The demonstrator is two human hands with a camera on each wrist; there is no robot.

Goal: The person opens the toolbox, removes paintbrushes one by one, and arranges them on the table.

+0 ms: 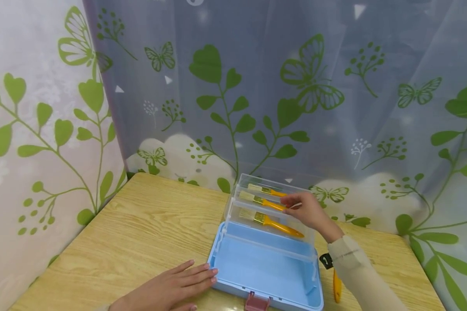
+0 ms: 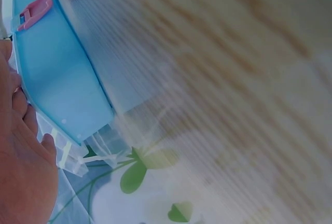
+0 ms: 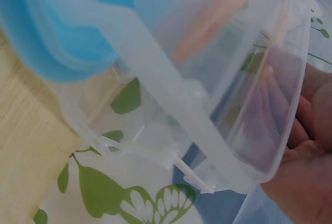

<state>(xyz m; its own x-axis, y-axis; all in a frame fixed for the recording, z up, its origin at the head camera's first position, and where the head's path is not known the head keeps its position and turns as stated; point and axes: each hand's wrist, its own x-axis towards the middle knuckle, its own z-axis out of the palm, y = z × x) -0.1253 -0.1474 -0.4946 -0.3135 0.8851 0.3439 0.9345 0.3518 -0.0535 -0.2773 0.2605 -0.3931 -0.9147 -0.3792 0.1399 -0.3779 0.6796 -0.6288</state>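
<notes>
A light blue plastic box (image 1: 264, 263) stands open on the table, its clear tiered trays (image 1: 233, 214) raised at the back. One paintbrush with a yellow-orange handle lies in each tier: a top brush (image 1: 263, 189), a middle brush (image 1: 270, 204) and a larger lower brush (image 1: 282, 226). My right hand (image 1: 309, 214) reaches over the trays' right side and pinches the middle paintbrush by its handle end; the grip is partly hidden. With fingers straight, my left hand (image 1: 175, 283) rests against the box's left edge. A pinkish latch (image 1: 257, 301) is on the box's front.
An orange handle (image 1: 337, 287) lies on the wooden table (image 1: 151, 220) right of the box, partly covered by the right sleeve. Behind the table hangs a curtain (image 1: 257, 142) printed with leaves and butterflies. A patterned panel (image 1: 43, 172) borders the left side.
</notes>
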